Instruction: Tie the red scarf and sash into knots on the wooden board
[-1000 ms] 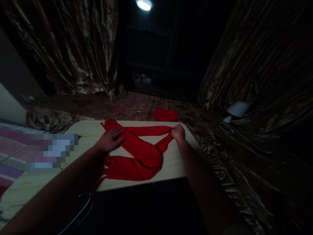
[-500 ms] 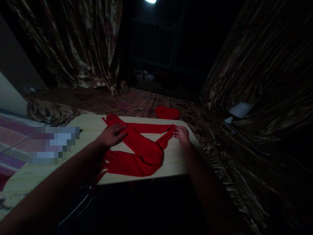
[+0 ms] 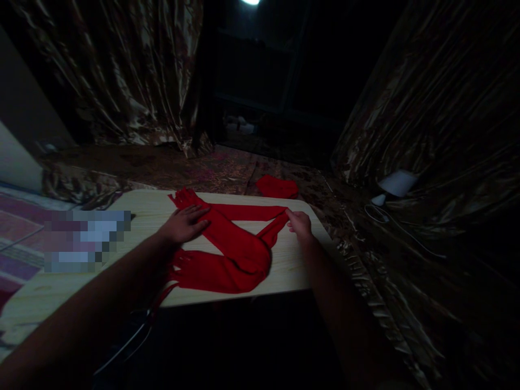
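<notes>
A red scarf (image 3: pixel 238 242) with fringed ends lies in crossing folds on a pale wooden table (image 3: pixel 290 265). Its fringes are at the left, one far and one near, and a narrow strip runs along the back. My left hand (image 3: pixel 187 223) rests flat on the upper left part of the scarf, fingers spread. At the right corner of the loop, my right hand (image 3: pixel 299 223) pinches the scarf's folded edge between thumb and fingers. Bare table shows between the scarf's bands.
Behind the table lies a bundled red cloth (image 3: pixel 277 186) on a patterned cover. A small white lamp (image 3: pixel 398 184) with a cord stands at the right. A blurred-out flat object (image 3: pixel 87 241) is at the table's left. Dark patterned curtains (image 3: pixel 134 70) hang behind.
My right hand has shifted slightly and its fingers have closed in more on the scarf's corner. The left hand and the scarf's layout look nearly the same.
</notes>
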The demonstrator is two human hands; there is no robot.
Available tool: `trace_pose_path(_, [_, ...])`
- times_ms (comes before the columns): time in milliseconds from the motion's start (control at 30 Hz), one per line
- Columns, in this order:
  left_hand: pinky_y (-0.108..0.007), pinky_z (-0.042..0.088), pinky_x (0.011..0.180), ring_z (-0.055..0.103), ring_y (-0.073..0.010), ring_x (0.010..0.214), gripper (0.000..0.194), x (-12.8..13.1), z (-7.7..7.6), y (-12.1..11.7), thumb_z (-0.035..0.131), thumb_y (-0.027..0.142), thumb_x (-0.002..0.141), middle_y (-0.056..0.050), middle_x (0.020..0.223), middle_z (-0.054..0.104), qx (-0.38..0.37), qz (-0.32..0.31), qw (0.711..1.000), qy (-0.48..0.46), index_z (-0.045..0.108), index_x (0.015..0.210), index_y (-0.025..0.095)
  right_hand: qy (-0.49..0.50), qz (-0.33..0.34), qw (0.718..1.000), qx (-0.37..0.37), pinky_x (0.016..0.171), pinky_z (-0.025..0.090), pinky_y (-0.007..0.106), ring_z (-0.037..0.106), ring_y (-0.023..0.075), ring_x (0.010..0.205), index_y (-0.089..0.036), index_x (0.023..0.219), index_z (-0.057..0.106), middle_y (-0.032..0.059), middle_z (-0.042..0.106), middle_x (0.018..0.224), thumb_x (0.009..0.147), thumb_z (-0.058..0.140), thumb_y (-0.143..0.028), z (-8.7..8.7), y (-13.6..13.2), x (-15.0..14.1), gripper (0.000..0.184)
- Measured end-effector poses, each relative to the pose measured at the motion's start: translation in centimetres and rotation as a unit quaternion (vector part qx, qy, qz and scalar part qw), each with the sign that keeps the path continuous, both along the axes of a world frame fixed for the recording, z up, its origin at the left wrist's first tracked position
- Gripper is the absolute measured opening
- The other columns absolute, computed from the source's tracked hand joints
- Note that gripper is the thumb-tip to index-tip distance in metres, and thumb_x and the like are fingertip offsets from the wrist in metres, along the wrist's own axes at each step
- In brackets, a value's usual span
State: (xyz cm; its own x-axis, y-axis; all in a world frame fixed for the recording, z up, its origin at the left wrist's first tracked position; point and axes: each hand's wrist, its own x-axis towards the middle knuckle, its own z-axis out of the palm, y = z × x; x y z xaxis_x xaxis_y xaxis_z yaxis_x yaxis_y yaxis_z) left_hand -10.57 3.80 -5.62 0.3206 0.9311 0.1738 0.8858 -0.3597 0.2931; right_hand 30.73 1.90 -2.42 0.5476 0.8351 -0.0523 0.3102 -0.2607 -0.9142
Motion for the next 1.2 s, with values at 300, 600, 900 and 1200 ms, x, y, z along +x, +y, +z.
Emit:
trace_pose_path(300, [-0.049, 0.027, 0.123, 0.037, -0.0308, 0.150, 0.072, 0.0, 0.0, -0.1, 0.040, 0.066, 0.093, -0.007, 0.158, 0.046, 0.011, -0.004, 1.000, -0.005, 0.051, 0.152, 0.027, 0.079, 0.107, 0.991, -0.026, 0.066, 0.061, 0.028, 0.071, 0.0170, 0.069, -0.017, 0.093, 0.062, 0.0037, 0.073, 0.077, 0.077, 0.062, -0.014, 1.3, 0.2, -1.5, 0.017])
trace_pose_path(600, [-0.052, 0.024, 0.123, 0.033, -0.0303, 0.152, 0.073, 0.0, -0.1, 0.0, 0.037, 0.068, 0.093, -0.007, 0.161, 0.043, 0.001, -0.004, 1.000, -0.002, 0.047, 0.154, 0.029, -0.280, 0.349, 0.890, 0.084, 0.098, 0.051, 0.034, 0.068, 0.0220, 0.107, -0.018, 0.113, 0.070, 0.0093, 0.072, 0.117, 0.073, 0.061, -0.013, 3.0, -2.0, -2.5, 0.041])
trace_pose_path(900, [-0.049, 0.025, 0.123, 0.034, -0.0304, 0.151, 0.076, 0.0, -0.1, 0.0, 0.039, 0.070, 0.091, -0.008, 0.160, 0.044, 0.007, -0.004, 1.000, -0.005, 0.049, 0.154, 0.027, -0.482, 0.535, 0.693, -0.032, 0.069, 0.040, 0.024, 0.063, 0.0190, 0.085, -0.019, 0.089, 0.069, 0.0056, 0.072, 0.095, 0.071, 0.071, -0.012, 4.6, -3.9, -6.3, 0.019])
trace_pose_path(1200, [-0.052, 0.023, 0.123, 0.033, -0.0296, 0.152, 0.072, 0.2, 0.4, -0.4, 0.039, 0.067, 0.093, -0.006, 0.162, 0.041, -0.010, 0.001, 1.000, 0.006, 0.045, 0.155, 0.031, -0.390, 0.518, 0.755, 0.093, 0.081, 0.043, 0.025, 0.057, 0.0171, 0.093, -0.018, 0.089, 0.060, 0.0046, 0.061, 0.098, 0.071, 0.055, 0.001, 3.3, -5.7, -5.7, 0.027])
